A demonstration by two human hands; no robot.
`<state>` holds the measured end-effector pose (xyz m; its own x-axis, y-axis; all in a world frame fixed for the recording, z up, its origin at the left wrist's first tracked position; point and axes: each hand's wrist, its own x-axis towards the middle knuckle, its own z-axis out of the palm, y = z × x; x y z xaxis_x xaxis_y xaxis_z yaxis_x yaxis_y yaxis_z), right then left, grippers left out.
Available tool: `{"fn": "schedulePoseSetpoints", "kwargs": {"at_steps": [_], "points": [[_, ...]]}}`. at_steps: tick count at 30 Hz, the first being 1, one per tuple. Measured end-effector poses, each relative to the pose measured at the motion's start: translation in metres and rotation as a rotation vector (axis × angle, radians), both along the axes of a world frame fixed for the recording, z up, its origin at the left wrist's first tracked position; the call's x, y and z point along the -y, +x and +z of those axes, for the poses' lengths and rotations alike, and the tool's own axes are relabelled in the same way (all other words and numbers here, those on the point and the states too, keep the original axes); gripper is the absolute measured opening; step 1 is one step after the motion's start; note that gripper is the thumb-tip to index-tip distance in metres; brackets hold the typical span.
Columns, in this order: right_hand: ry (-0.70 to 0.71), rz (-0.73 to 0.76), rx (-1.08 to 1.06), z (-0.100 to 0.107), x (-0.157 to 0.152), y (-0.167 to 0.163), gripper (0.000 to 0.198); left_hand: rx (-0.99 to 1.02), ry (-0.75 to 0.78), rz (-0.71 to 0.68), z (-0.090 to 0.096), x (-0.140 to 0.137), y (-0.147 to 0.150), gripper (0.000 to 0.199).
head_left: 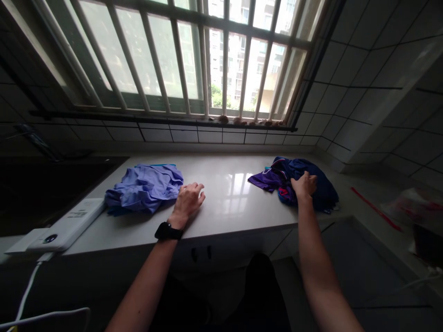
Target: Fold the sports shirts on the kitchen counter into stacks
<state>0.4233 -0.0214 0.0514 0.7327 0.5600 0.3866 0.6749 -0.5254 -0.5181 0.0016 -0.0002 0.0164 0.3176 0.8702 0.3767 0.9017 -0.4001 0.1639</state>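
My right hand [304, 185] is on a crumpled dark blue garment [323, 186] at the right of the counter, its fingers closed on the fabric. A purple piece of clothing [266, 180] pokes out from the left side of that pile, and a patch with red and blue colours shows below it. My left hand [188, 199], with a black watch on the wrist, hovers at or rests on the counter, holding nothing, fingers loosely bent and apart. Just left of it lies a bunched lavender-blue garment [145, 186], with a teal edge showing behind.
The white counter [221, 203] runs below a barred window [194, 60]. On the left are a dark sink [51, 193], a faucet [38, 140] and a white power strip [69, 226] with a cable. A red strip [375, 208] and a plastic bag [411, 203] lie at the right.
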Motion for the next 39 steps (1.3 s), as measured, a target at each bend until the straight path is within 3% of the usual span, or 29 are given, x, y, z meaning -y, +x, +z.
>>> {"fn": "schedulePoseSetpoints", "kwargs": {"at_steps": [3, 6, 10, 14, 18, 23, 27, 30, 32, 36, 39], "points": [[-0.096, 0.073, -0.010, 0.002, -0.005, 0.019, 0.037, -0.002, 0.068, -0.009, -0.007, 0.001, 0.003, 0.033], [-0.081, 0.130, 0.003, 0.009, -0.010, 0.028, 0.029, 0.024, 0.089, 0.005, -0.011, 0.000, -0.001, 0.032], [0.177, 0.144, 0.091, 0.028, -0.017, 0.027, 0.022, 0.017, 0.065, -0.027, -0.015, -0.002, -0.003, 0.031], [0.483, 0.269, 0.118, 0.056, -0.032, 0.012, 0.018, 0.030, 0.070, -0.062, -0.018, -0.002, -0.003, 0.031], [0.613, 0.516, 0.043, 0.087, -0.044, -0.020, 0.020, 0.059, 0.084, -0.087, -0.020, -0.001, -0.003, 0.031], [0.663, 0.974, -0.194, 0.118, -0.031, -0.078, 0.023, 0.101, 0.062, -0.169, -0.019, 0.003, -0.003, 0.028], [0.708, 1.295, -0.444, 0.130, -0.017, -0.112, 0.025, 0.198, 0.091, -0.215, -0.019, 0.004, -0.004, 0.048], [0.697, 1.315, -0.570, 0.116, -0.024, -0.129, 0.032, 0.251, 0.104, -0.233, -0.021, 0.002, -0.006, 0.065], [0.593, 1.251, -0.591, 0.095, -0.035, -0.138, 0.034, 0.264, 0.083, -0.228, -0.023, 0.000, -0.007, 0.059], [0.277, 1.112, -0.490, 0.041, -0.053, -0.154, 0.019, 0.261, 0.058, -0.173, -0.024, -0.003, -0.007, 0.035], [-0.062, 0.936, -0.238, 0.017, -0.045, -0.162, 0.025, 0.274, 0.067, -0.127, -0.024, -0.004, -0.006, 0.053]]}}
